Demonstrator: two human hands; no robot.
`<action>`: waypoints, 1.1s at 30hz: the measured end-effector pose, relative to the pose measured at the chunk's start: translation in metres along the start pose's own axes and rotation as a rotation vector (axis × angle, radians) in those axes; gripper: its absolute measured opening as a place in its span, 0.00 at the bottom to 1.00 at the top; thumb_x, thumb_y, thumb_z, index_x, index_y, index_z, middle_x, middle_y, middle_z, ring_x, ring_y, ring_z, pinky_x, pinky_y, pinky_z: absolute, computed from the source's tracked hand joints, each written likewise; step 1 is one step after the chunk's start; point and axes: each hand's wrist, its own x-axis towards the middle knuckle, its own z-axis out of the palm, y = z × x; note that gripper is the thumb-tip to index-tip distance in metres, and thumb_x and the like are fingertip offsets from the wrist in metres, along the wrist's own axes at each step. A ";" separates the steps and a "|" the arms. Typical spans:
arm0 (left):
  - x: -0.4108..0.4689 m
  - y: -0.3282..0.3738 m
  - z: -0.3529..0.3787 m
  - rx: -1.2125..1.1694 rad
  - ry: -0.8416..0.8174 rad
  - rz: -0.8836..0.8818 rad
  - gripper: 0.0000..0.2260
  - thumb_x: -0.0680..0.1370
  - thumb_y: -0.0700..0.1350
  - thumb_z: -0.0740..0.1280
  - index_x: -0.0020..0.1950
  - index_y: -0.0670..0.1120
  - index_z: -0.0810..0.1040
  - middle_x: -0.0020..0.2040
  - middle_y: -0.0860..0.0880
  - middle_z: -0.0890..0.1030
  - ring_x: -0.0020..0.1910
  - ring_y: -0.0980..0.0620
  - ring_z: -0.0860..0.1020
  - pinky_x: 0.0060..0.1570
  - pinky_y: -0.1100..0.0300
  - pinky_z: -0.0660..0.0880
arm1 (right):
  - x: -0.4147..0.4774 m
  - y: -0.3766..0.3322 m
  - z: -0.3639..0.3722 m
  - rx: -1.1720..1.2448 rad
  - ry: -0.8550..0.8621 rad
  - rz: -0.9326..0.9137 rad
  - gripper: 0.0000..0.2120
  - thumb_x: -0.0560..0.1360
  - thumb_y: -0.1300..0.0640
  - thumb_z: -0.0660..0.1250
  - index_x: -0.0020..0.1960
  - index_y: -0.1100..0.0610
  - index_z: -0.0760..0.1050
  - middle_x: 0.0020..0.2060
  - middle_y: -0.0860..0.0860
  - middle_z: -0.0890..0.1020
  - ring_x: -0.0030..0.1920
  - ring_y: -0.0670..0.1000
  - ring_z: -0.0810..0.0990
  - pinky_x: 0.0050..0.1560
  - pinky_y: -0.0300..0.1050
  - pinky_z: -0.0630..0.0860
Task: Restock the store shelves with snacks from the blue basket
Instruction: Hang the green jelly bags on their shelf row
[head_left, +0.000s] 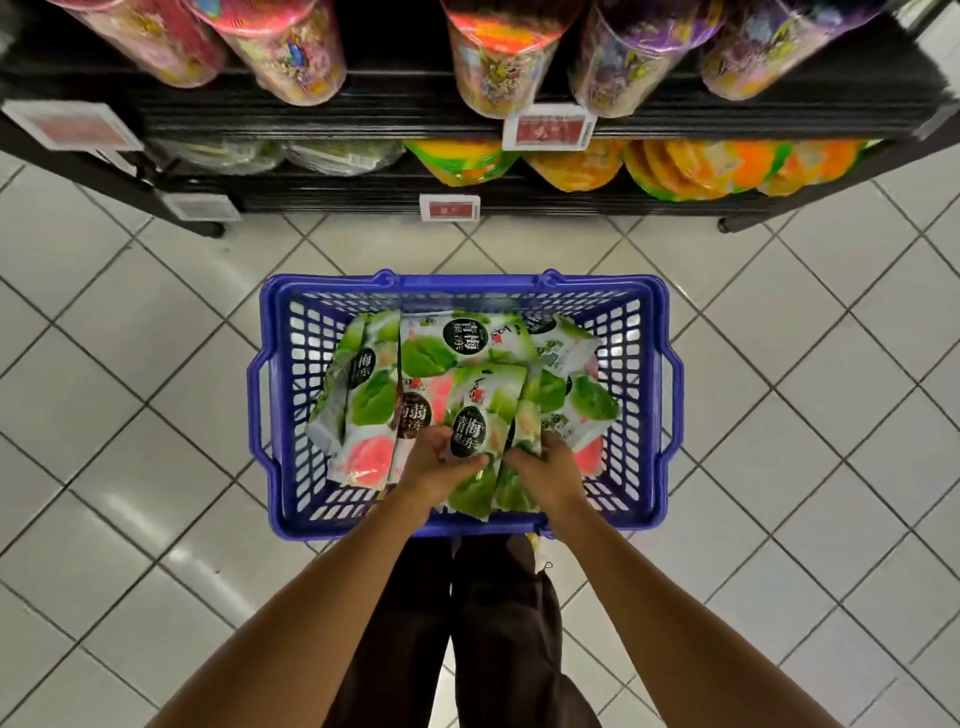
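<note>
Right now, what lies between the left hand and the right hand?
In the head view, a green snack packet lies between the left hand and the right hand; both grip it over the blue basket.

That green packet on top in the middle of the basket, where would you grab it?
By its near end, coming from above on the person's side. The green packet is a thin, flat pouch atop the pile in the blue basket, its near end sticking free. The left hand and right hand grip it there, one at each side edge.
</note>
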 end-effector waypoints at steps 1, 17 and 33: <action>-0.002 -0.003 0.003 -0.039 -0.005 0.010 0.26 0.71 0.38 0.77 0.65 0.43 0.70 0.55 0.43 0.77 0.49 0.50 0.78 0.50 0.64 0.78 | -0.002 0.001 0.000 0.042 -0.012 -0.005 0.09 0.74 0.57 0.70 0.54 0.52 0.77 0.45 0.50 0.83 0.50 0.57 0.82 0.55 0.53 0.79; -0.016 0.004 -0.021 -0.124 -0.080 -0.098 0.38 0.55 0.60 0.82 0.60 0.47 0.76 0.57 0.51 0.81 0.57 0.51 0.78 0.61 0.50 0.76 | -0.016 0.028 -0.021 0.589 -0.001 0.128 0.10 0.70 0.65 0.72 0.46 0.51 0.80 0.34 0.47 0.84 0.41 0.54 0.82 0.46 0.49 0.79; -0.307 0.213 -0.126 -0.305 0.020 0.449 0.25 0.53 0.54 0.81 0.50 0.57 0.84 0.48 0.51 0.87 0.48 0.49 0.85 0.43 0.54 0.81 | -0.279 -0.140 -0.164 0.819 -0.050 -0.335 0.29 0.66 0.63 0.76 0.66 0.62 0.75 0.55 0.60 0.84 0.54 0.59 0.84 0.50 0.55 0.81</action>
